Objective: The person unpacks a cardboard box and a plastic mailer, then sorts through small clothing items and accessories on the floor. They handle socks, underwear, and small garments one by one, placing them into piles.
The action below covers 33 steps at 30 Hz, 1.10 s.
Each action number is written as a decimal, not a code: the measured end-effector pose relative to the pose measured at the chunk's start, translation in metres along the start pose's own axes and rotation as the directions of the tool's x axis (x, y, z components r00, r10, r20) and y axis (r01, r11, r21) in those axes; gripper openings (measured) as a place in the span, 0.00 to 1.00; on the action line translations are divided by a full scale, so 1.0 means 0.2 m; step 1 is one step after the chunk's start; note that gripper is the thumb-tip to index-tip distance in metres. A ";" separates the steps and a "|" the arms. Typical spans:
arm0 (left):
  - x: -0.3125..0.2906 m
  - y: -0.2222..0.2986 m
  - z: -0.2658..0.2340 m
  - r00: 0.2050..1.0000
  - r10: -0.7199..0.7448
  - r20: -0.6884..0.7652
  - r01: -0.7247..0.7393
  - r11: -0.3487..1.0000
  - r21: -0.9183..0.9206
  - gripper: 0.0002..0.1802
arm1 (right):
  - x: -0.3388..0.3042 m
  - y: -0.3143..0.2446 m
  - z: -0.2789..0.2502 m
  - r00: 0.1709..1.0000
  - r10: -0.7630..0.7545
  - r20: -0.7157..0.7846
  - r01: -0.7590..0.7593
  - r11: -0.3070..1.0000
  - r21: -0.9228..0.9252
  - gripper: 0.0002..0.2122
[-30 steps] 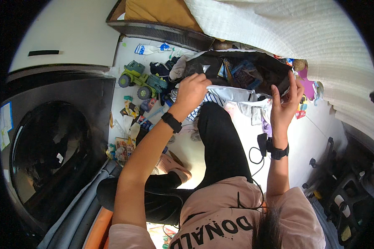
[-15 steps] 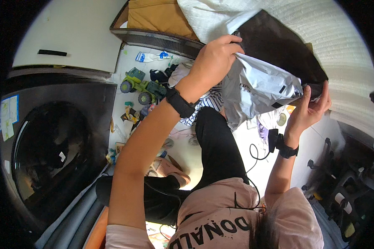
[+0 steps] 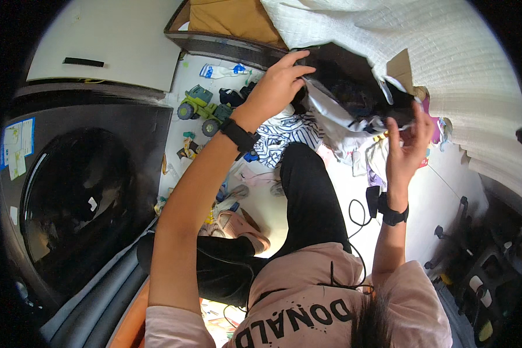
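Note:
Both my hands hold up a plastic mailing bag point(image 3: 348, 84), silvery white outside and black inside, with its mouth spread wide toward me. At the bag's left rim, my left hand point(image 3: 278, 84) pinches the edge between thumb and fingers. My right hand point(image 3: 410, 145) is at the right rim, its thumb and fingers curled about the edge; the exact grip is partly hidden. The inside is dark, so I cannot make out any contents. Just below the bag lies a striped black-and-white cloth point(image 3: 287, 139) on the floor.
A green toy truck point(image 3: 206, 110) and a clear blue-marked wrapper point(image 3: 223, 71) lie left of the hands. Beyond them stands a dark-sided box with tan cloth point(image 3: 235, 20). A black front-loading appliance point(image 3: 75, 191) is at left, a white curtain point(image 3: 464, 75) at right, a cardboard flap point(image 3: 400, 69) behind the bag.
The bag has come lower and its mouth has opened toward me, showing the black inside. Both hands have shifted left, the left one slightly lower. A cardboard flap now shows behind.

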<state>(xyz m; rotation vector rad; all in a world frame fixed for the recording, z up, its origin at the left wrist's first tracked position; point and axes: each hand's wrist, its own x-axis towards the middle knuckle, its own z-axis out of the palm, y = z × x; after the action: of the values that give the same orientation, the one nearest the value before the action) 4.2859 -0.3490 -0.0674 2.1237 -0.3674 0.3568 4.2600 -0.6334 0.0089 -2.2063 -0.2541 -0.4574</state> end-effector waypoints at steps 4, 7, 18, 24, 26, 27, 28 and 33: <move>-0.12 -0.05 -0.07 0.976 -0.199 0.091 0.209 0.972 -0.112 0.23 | -0.03 0.00 0.04 0.984 0.051 0.170 -0.050 0.999 -0.009 0.23; -0.22 0.01 -0.19 0.973 -0.219 0.079 0.224 0.972 -0.069 0.24 | -0.02 -0.03 0.04 0.985 0.053 0.166 -0.066 0.995 0.075 0.15; -0.64 0.44 -0.81 0.899 -0.405 -0.164 0.390 0.913 -0.115 0.15 | -0.16 -0.27 0.16 0.972 -0.116 0.205 0.070 0.974 0.217 0.05; -0.80 0.52 -0.96 0.833 -0.366 -0.416 0.236 0.913 -0.331 0.13 | -0.31 -0.37 0.13 0.889 -0.195 0.415 0.125 0.974 0.189 0.03; -0.85 0.54 -1.00 0.793 -0.404 -0.456 0.259 0.901 -0.347 0.11 | -0.36 -0.36 0.10 0.862 -0.197 0.467 0.122 0.975 0.186 0.02; -0.87 0.55 -1.03 0.774 -0.427 -0.467 0.274 0.892 -0.360 0.11 | -0.38 -0.34 0.10 0.855 -0.172 0.489 0.094 0.979 0.179 0.02; -0.89 0.56 -1.07 0.753 -0.449 -0.481 0.290 0.882 -0.371 0.11 | -0.39 -0.32 0.11 0.842 -0.173 0.511 0.080 0.977 0.200 0.02; -0.88 0.53 -1.24 0.675 -0.488 -0.554 0.339 0.872 -0.355 0.06 | -0.38 -0.03 0.32 0.687 -0.111 0.718 -0.006 0.987 0.158 0.08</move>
<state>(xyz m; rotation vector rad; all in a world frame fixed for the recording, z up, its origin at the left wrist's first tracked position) 4.0567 -0.1759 0.0757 1.6660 0.4587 0.6903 4.2034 -0.5807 -0.0541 -2.1300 -0.7537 0.4435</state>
